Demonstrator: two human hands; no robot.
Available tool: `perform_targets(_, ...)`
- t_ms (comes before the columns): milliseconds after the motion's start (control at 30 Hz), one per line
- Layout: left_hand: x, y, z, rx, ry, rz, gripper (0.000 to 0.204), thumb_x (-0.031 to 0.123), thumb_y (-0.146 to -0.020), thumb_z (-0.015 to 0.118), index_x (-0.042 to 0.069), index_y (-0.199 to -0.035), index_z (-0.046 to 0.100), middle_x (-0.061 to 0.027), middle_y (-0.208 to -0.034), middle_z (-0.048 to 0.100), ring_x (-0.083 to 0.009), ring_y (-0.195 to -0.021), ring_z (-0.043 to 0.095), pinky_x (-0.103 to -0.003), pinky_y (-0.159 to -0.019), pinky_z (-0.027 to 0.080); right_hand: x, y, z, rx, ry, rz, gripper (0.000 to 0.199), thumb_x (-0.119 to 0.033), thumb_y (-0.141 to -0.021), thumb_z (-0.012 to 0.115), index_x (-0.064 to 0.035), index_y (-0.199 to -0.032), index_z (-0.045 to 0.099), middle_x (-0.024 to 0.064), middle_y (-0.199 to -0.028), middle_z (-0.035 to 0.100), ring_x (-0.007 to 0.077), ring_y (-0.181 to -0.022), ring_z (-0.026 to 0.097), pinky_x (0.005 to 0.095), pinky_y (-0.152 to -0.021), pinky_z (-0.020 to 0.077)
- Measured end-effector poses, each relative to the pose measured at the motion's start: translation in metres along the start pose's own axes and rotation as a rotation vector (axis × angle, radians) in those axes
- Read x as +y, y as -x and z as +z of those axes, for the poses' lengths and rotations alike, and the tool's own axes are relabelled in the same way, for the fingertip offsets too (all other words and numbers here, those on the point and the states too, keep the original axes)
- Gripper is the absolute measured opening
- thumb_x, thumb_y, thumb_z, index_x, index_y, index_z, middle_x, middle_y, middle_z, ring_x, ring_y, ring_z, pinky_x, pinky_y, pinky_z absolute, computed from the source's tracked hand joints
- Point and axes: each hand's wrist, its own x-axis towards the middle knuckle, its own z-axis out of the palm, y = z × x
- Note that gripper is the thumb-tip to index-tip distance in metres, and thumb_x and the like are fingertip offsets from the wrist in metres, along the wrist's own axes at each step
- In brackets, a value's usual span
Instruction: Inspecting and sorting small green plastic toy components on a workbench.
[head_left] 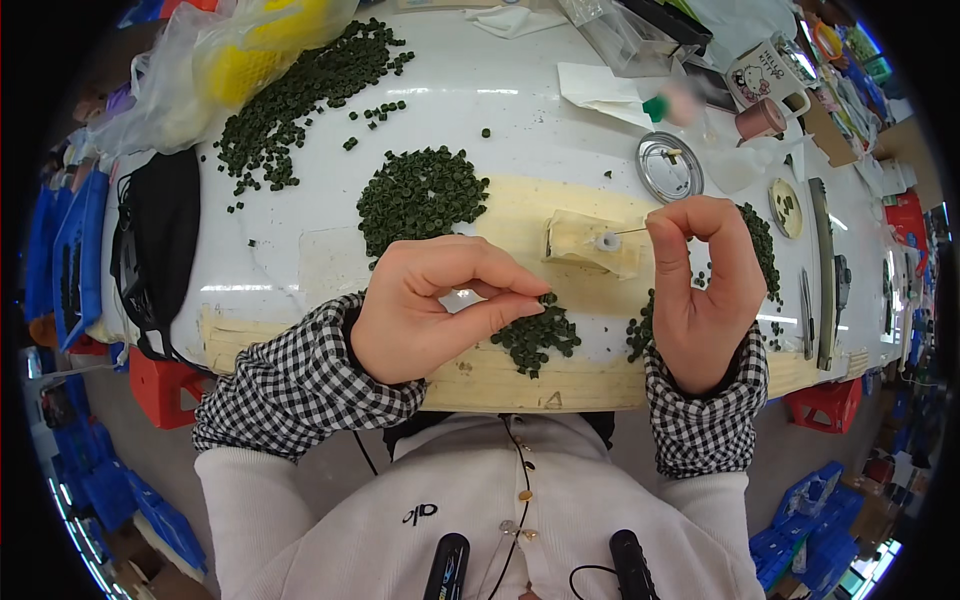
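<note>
Black bars (449, 565) sit nearest. Our left hand (420, 305) pinches, we can't tell what, by green pieces (540, 345); our right hand (708, 285) pinches a thin rod (632, 231); between lies a yellowish block (580, 243).

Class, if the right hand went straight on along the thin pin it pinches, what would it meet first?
The right hand would probably meet the small white ring on the pale yellow block first; the pin points at it, though depth is unclear.

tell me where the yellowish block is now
In the head view, the block sits right of centre, between the left hand and the right hand.
</note>
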Motion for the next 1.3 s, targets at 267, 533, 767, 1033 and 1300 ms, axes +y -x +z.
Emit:
perform_targets(267,-0.005,0.001,0.0,0.022,0.021,0.015,0.016,-0.006,-0.083,0.066,-0.003,-0.098,0.068,-0.0102,-0.091,0.068,-0.0124,-0.084,0.065,-0.023,-0.076,0.053,-0.002,-0.001,-0.002,-0.047,0.051,-0.063,0.011,-0.002,-0.081,0.069,-0.0005,-0.083,0.058,0.0089,-0.079,0.059,0.0229,-0.07,0.057,0.0321,-0.062,0.0453)
perform_targets(533,0.0,0.0,0.001,-0.018,0.008,-0.025,0.019,-0.011,-0.08,0.065,-0.004,-0.097,0.068,-0.0122,-0.093,0.067,-0.0153,-0.085,0.064,-0.026,-0.078,0.05,-0.009,0.015,0.008,-0.228,-0.725,0.16,0.012,-0.006,-0.092,0.062,0.0035,-0.096,0.055,0.01,-0.09,0.063,0.0154,-0.082,0.065,0.0261,-0.073,0.0535)
perform_targets(767,-0.001,0.0,0.001,-0.023,0.023,-0.029,0.019,-0.011,-0.08,0.066,-0.004,-0.098,0.068,-0.012,-0.094,0.067,-0.0152,-0.086,0.064,-0.026,-0.078,0.05,-0.012,0.01,0.001,-0.414,-0.552,0.109,0.019,-0.016,-0.097,0.054,0.0013,-0.098,0.047,0.0129,-0.093,0.059,0.0176,-0.086,0.063,0.0288,-0.081,0.0499)
perform_targets(1033,-0.001,-0.001,0.0,-0.033,-0.016,-0.005,0.018,-0.011,-0.08,0.066,-0.005,-0.097,0.068,-0.0124,-0.094,0.067,-0.0155,-0.085,0.064,-0.026,-0.077,0.05,-0.012,0.013,0.003,-0.253,-0.635,0.186,0.014,-0.011,-0.095,0.057,0.0021,-0.095,0.051,0.0122,-0.089,0.061,0.017,-0.082,0.065,0.0269,-0.076,0.0518)
perform_targets(1300,-0.004,0.001,0.0,0.019,0.013,0.007,0.017,-0.007,-0.083,0.066,-0.002,-0.099,0.068,-0.0096,-0.093,0.067,-0.0125,-0.084,0.065,-0.023,-0.076,0.053,0.003,0.001,0.002,-0.118,0.015,0.062,0.011,-0.001,-0.082,0.068,0.0002,-0.085,0.057,0.0096,-0.082,0.058,0.0238,-0.069,0.059,0.0309,-0.064,0.0486)
